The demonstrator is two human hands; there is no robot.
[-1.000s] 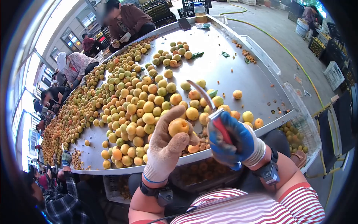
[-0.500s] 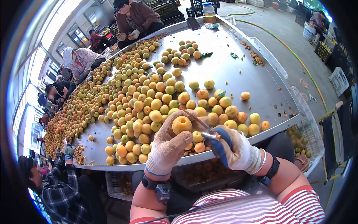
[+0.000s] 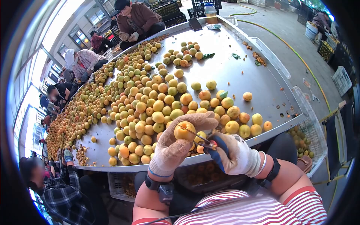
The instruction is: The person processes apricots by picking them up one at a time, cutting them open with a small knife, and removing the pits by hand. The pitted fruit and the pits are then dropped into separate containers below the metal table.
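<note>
Gloved in tan fabric, my left hand [image 3: 178,144] holds an orange-yellow fruit [image 3: 184,131] between thumb and fingers over the near edge of the metal table [image 3: 232,78]. My right hand [image 3: 232,152], in a white and blue glove, grips a thin pointed metal tool [image 3: 207,142] with a reddish part by the fingers. The tool's thin prongs reach across the front of the held fruit. A large pile of yellow and orange fruits [image 3: 150,93] lies on the table just beyond both hands.
Co-workers sit along the far side; a person in plaid [image 3: 62,191] is at the lower left. A jar [image 3: 210,13] and a phone [image 3: 195,24] stand or lie at the back. Crates [image 3: 122,185] sit below the table; a yellow hose [image 3: 288,45] crosses the floor.
The held fruit has turned, and its dark opening no longer faces the camera. My left fingers have stretched out to the right, and the tool now lies across the fruit.
</note>
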